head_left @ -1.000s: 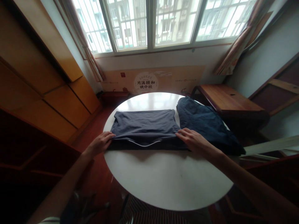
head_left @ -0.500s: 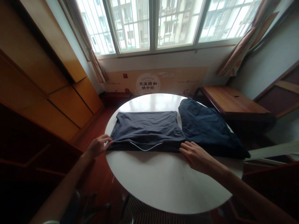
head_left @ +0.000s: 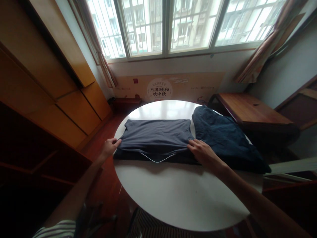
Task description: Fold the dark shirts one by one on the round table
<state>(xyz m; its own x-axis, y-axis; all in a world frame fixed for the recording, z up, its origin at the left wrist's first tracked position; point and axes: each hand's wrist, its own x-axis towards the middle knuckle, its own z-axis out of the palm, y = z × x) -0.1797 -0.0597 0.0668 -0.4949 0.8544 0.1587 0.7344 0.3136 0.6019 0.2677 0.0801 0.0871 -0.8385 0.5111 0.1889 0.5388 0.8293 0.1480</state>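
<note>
A folded dark grey garment (head_left: 157,132) lies across the white round table (head_left: 188,195), with a white cord (head_left: 158,161) curving along its near part. I cannot tell what kind of garment it is. At its left edge, my left hand (head_left: 111,146) pinches the cloth between thumb and fingers. My right hand (head_left: 201,150) grips the opposite edge, and the upper layer is stretched between both hands. Close beside my right hand is a rumpled navy cloth (head_left: 220,135), which reaches past the table's right side.
Behind the table's right side stands a brown wooden desk (head_left: 257,107). Yellow-brown cabinets (head_left: 74,115) line the left wall. A striped seat (head_left: 158,224) sits under the near table edge, and a barred window (head_left: 148,26) is ahead.
Both hands have moved slightly away from me along the garment's sides, still gripping it. The upper layer has shifted with them, and the camera view has turned slightly.
</note>
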